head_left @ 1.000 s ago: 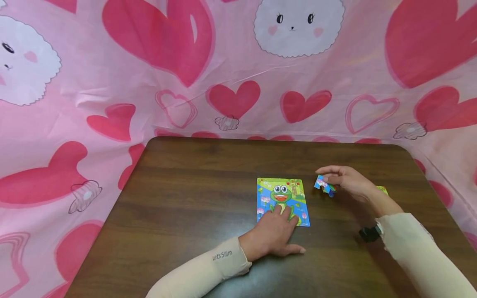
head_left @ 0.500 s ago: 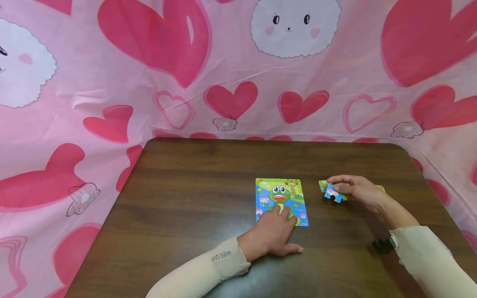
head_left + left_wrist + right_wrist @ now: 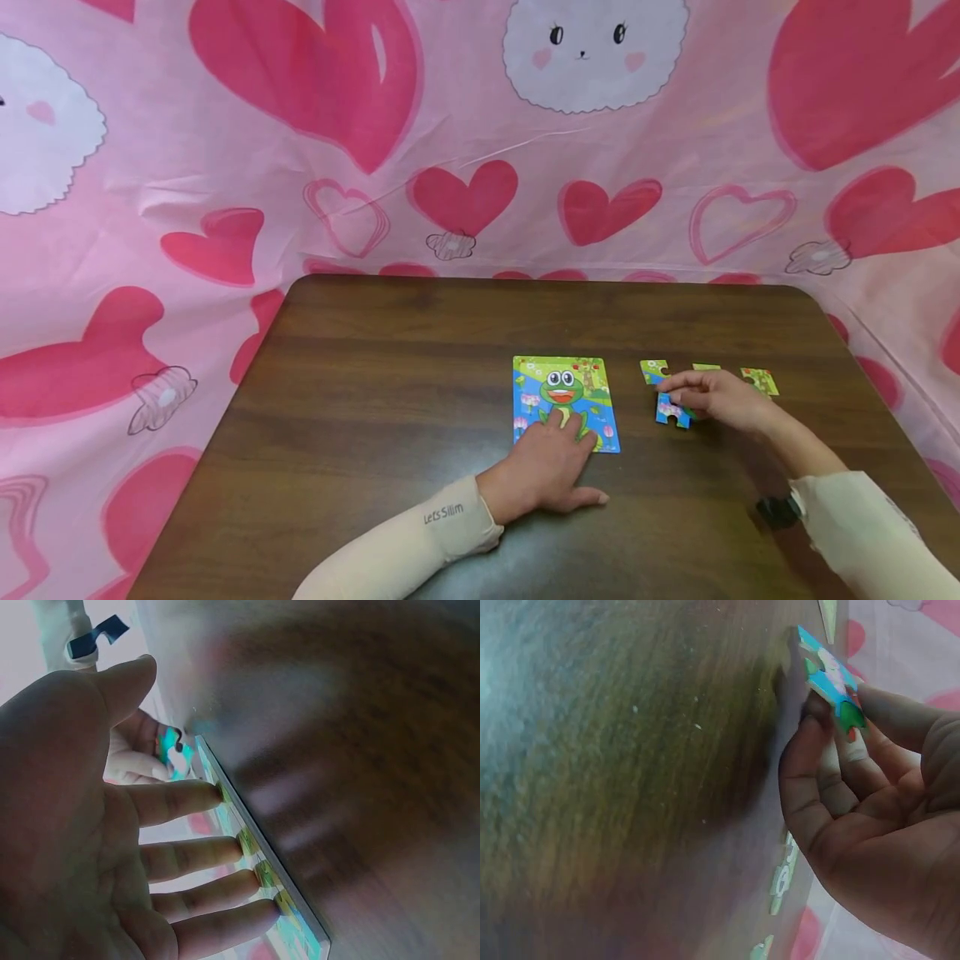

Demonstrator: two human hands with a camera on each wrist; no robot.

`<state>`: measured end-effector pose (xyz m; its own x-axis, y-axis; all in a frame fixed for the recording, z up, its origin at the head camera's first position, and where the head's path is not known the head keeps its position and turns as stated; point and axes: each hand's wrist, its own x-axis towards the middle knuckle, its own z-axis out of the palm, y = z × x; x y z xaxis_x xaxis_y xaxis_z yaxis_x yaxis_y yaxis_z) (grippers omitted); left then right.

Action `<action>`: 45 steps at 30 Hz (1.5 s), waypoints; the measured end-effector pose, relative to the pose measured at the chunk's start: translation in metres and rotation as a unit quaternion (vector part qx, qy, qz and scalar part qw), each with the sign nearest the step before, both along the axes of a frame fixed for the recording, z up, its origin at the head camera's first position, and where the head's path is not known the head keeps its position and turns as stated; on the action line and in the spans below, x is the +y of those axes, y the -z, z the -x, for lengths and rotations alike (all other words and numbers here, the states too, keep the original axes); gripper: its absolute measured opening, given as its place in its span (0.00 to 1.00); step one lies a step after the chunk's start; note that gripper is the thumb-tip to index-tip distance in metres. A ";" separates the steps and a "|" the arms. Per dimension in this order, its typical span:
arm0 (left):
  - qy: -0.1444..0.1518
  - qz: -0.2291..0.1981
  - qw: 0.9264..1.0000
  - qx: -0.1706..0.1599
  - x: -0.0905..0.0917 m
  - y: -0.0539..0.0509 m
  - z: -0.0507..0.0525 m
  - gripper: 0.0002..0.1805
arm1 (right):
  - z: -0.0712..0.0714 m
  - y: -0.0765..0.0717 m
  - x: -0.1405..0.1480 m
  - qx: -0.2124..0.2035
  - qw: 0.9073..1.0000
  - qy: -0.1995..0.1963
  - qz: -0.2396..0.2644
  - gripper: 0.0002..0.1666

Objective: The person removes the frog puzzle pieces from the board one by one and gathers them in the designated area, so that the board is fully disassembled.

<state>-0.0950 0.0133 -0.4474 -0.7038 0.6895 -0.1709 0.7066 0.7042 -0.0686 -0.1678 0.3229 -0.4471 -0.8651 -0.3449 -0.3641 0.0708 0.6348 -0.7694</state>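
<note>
A flat frog picture board [image 3: 534, 382] lies on the table, and my left hand [image 3: 543, 467] rests on its lower part. In the left wrist view, the straight fingertips [image 3: 247, 844] touch the board's surface, with the thumb held away. To the right, my right hand [image 3: 723, 402] pinches a blue jigsaw piece [image 3: 670, 411] with a pink flower between thumb and fingers. The right wrist view shows this jigsaw piece [image 3: 831, 679] tilted, a bit of green on its near end. Just behind it lies a green-and-blue jigsaw piece [image 3: 654, 371].
Further jigsaw pieces lie behind the right hand: a green piece [image 3: 707, 367], partly hidden, and one with red spots [image 3: 761, 382] at the right. The brown wooden table [image 3: 390, 375] ends at a pink heart-patterned cloth [image 3: 465, 108].
My right hand has moved right and slightly nearer with the flower piece. The green-and-blue piece now lies on the table behind it, and further pieces have come into view. The left hand stays on the board.
</note>
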 end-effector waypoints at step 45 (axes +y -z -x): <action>-0.003 -0.002 1.000 0.009 0.000 0.001 -0.001 0.41 | -0.006 -0.013 0.001 0.085 0.996 0.010 -0.030 0.22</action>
<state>-0.0937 0.0133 -0.4481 -0.7113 0.6855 -0.1552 0.7006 0.7091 -0.0792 -0.1615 0.3236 -0.4345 -0.9225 -0.3093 -0.2308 -0.0448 0.6799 -0.7319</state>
